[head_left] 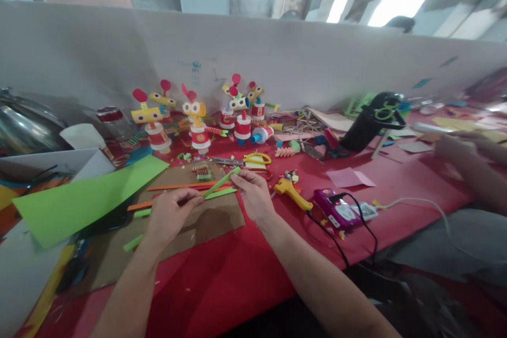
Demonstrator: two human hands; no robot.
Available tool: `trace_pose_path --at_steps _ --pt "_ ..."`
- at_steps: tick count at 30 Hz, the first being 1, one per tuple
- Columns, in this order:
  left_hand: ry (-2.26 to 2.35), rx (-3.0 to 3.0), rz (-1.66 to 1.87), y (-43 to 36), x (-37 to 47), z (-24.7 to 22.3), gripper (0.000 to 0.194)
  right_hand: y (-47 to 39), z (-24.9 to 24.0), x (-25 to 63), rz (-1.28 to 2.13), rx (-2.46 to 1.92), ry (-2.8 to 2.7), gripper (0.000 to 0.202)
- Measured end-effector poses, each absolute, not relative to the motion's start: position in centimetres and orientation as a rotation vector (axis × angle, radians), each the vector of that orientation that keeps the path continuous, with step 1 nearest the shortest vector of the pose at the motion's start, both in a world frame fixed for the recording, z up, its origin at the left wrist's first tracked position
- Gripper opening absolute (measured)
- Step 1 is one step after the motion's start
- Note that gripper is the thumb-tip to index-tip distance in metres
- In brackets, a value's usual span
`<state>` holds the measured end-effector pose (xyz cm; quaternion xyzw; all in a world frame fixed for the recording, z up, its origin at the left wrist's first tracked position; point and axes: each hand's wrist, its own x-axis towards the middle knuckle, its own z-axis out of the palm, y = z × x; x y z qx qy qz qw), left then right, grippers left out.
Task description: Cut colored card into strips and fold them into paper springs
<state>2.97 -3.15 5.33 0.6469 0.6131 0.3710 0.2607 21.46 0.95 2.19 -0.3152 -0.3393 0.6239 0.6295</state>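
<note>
A light green paper strip (219, 184) is stretched at a slant between my two hands. My left hand (174, 211) pinches its lower end, and my right hand (252, 193) grips the upper end between thumb and fingers. Below them lies a brown cardboard sheet (214, 220), with more green strips and orange paper strips (139, 205) on it. Just beyond my hands sit folded paper springs (203, 171) in green and orange. Yellow-handled scissors (256, 159) rest close to my right hand's fingertips.
Several paper-cup figures (198, 137) stand along the white partition. Right of my hands are a yellow glue gun (292, 194), a purple power strip (336, 208) with cables, and a black bottle (362, 127). A large green sheet (91, 195) lies left. Another person's hand (455, 148) is far right.
</note>
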Motion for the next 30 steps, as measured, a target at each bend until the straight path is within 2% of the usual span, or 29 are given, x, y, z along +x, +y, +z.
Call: trace_pose_path --at_steps 6,11,17,22,26,30 --pt "1.601 1.740 1.002 -3.1 2.8 4.9 0.021 1.3 2.4 22.1 1.304 -0.723 -0.752 0.017" --pt "1.799 1.769 1.048 -2.7 1.9 4.1 0.021 1.8 2.6 23.0 1.134 -0.742 -0.627 0.020" --pt "1.797 1.907 1.118 -3.1 3.1 3.6 0.021 -0.5 1.7 20.1 1.539 -0.789 -1.001 0.035" --pt "1.732 2.092 0.973 -3.3 3.6 3.3 0.018 -0.4 1.4 20.2 1.491 -0.793 -0.960 0.021" --pt "1.918 2.289 1.183 -3.1 2.3 3.3 0.023 1.3 2.3 22.4 1.332 -0.762 -0.763 0.028" --pt "1.808 2.550 1.404 -3.3 1.4 4.2 0.022 1.7 3.3 23.6 1.374 -0.821 -0.744 0.037"
